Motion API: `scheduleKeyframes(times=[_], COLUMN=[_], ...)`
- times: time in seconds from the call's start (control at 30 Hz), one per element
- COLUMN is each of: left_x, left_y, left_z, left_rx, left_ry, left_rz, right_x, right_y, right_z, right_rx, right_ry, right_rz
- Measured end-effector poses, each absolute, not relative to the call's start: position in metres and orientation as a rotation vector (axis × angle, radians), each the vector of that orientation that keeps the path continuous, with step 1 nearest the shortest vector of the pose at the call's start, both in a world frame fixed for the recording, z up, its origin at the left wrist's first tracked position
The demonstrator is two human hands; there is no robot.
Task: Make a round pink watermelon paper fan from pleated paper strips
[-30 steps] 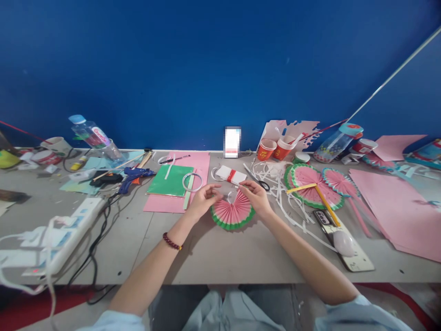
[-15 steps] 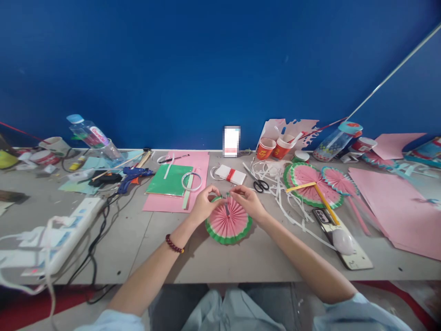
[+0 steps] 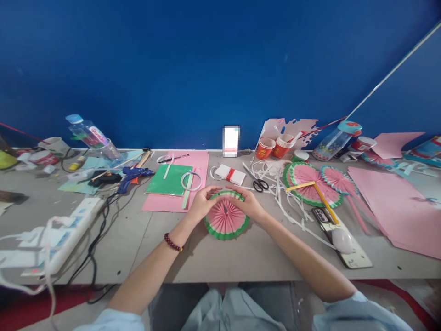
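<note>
A pleated paper fan (image 3: 225,220), pink with a green rim like a watermelon slice, lies on the grey table (image 3: 220,257) spread into a full circle. My left hand (image 3: 202,203) pinches its upper left edge. My right hand (image 3: 247,203) pinches its upper right edge, and the fingertips of both hands almost meet at the top of the circle. A beaded bracelet (image 3: 172,242) sits on my left wrist.
Two finished watermelon fans (image 3: 312,184) with sticks lie to the right, beside scissors (image 3: 261,185), white paper strips, red cups (image 3: 272,148) and a phone (image 3: 324,216). Pink sheets (image 3: 396,207) cover the far right. Green paper (image 3: 170,180), a tape ring (image 3: 192,181), a glue gun (image 3: 132,177) and a power strip (image 3: 55,239) lie left.
The fan went from a half circle to a closed full circle. Both hands swung its two ends up and together at the top.
</note>
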State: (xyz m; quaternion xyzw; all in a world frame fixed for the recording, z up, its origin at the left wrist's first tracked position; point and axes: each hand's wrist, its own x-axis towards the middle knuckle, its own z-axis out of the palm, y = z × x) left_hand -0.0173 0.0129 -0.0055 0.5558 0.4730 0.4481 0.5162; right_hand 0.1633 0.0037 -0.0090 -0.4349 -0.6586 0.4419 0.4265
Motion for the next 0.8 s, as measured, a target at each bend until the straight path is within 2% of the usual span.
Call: scheduleKeyframes(times=[0.17,0.27,0.37,0.57,0.8], left_x=[-0.023,-0.023,-0.022,-0.024,-0.021], left_y=[0.017,0.019,0.019,0.023,0.02], left_z=[-0.008,-0.011,-0.011,-0.008,-0.016], left_rx=[1.204,1.143,1.117,1.035,1.055], left_ry=[1.218,1.211,1.214,1.241,1.215], left_rz=[1.207,1.245,1.306,1.355,1.163], right_x=[0.163,0.163,0.165,0.168,0.169], right_y=[0.004,0.004,0.006,0.012,0.01], right_z=[-0.01,-0.008,-0.01,-0.015,-0.011], right_rx=[-1.107,-1.095,-1.102,-1.156,-1.187], right_ry=[-1.708,-1.708,-1.633,-1.329,-1.168], right_rz=[0.622,0.539,0.62,1.0,1.002])
